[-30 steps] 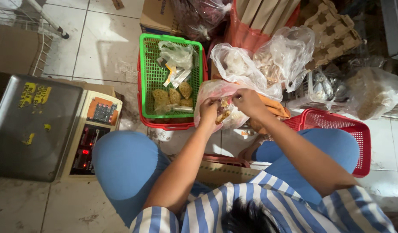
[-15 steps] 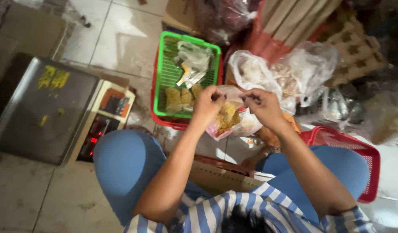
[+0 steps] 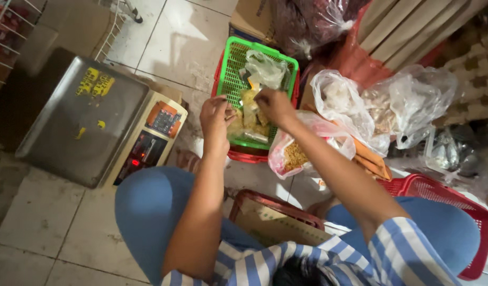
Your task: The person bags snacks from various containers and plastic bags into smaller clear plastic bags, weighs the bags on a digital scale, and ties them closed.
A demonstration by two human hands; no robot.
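Pale floor tiles lie under everything as I sit low, knees in blue. Both my hands meet over the green basket (image 3: 231, 69): my left hand (image 3: 216, 117) and right hand (image 3: 274, 106) pinch a small clear packet (image 3: 248, 108) of yellowish snacks between them, fingers closed on its top edge, held just above the basket's near end. Filled packets (image 3: 254, 127) already lie in the basket, beside a loose clear bag (image 3: 265, 69). Right of the basket, an open pink-tinted bag (image 3: 297, 151) still holds loose snack, so I judge part is packed and more remains. Bigger clear bags (image 3: 360, 106) sit beyond it. A scale (image 3: 90, 124) rests at my left, and a red basket (image 3: 450, 212) by my right knee.
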